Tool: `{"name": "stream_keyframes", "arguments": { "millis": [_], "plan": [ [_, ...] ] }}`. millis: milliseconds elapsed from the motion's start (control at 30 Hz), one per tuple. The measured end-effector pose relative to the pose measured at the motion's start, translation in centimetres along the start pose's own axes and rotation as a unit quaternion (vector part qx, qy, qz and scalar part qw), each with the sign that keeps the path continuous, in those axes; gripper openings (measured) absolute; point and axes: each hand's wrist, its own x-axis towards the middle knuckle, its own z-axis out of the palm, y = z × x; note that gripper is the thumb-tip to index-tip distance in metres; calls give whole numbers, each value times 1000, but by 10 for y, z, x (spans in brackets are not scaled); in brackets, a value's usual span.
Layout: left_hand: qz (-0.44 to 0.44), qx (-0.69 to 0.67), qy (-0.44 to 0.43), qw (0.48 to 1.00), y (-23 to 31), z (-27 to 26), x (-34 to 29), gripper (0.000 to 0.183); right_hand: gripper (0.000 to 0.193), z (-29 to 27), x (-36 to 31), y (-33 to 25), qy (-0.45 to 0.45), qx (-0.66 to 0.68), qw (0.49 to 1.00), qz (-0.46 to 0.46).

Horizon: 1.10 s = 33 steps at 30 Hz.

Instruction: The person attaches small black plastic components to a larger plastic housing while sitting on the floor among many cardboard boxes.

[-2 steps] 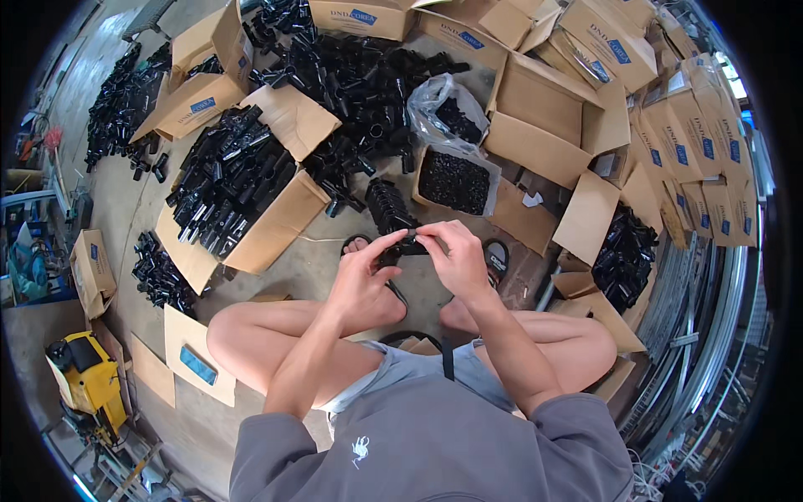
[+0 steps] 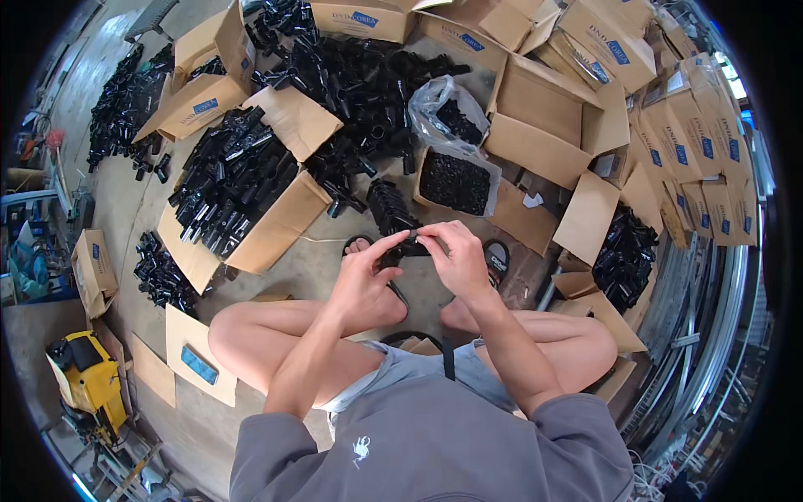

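My left hand and my right hand meet between my feet, index fingertips almost touching. A black tubular fitting, partly covered by the fingers, lies between the left thumb and index finger. My right thumb and index finger are pinched at its top end around a tiny dark piece, too small to make out well. Just beyond the fingertips, a row of similar black fittings stands packed side by side on the floor. Close behind, to the right, a small carton holds many tiny black pieces.
An open carton heaped with black fittings stands left, and another carton right. A loose pile of fittings spreads ahead, beside a clear plastic bag. A phone lies on cardboard. Metal profiles line the right.
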Motion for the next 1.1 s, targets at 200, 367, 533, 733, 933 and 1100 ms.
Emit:
{"name": "stream_keyframes", "arguments": {
  "millis": [200,367,533,733,933,1100],
  "plan": [
    [52,121,17,991,32,7,-17,69,10,-14,-10,6,-61,-59,996,-32],
    [97,94,15,991,36,7,-23,70,10,-4,-27,2,-41,-50,998,-21],
    [55,101,-25,993,38,8,-31,69,12,1,-44,3,-33,-8,998,56],
    [76,113,-22,990,15,15,-31,62,11,-2,-51,-2,-26,-3,997,73],
    [82,134,-19,987,22,18,-31,62,15,-16,-48,-1,-34,24,997,66],
    [94,152,5,984,23,22,-32,61,15,-20,-44,2,-60,11,997,44]
  ]
}}
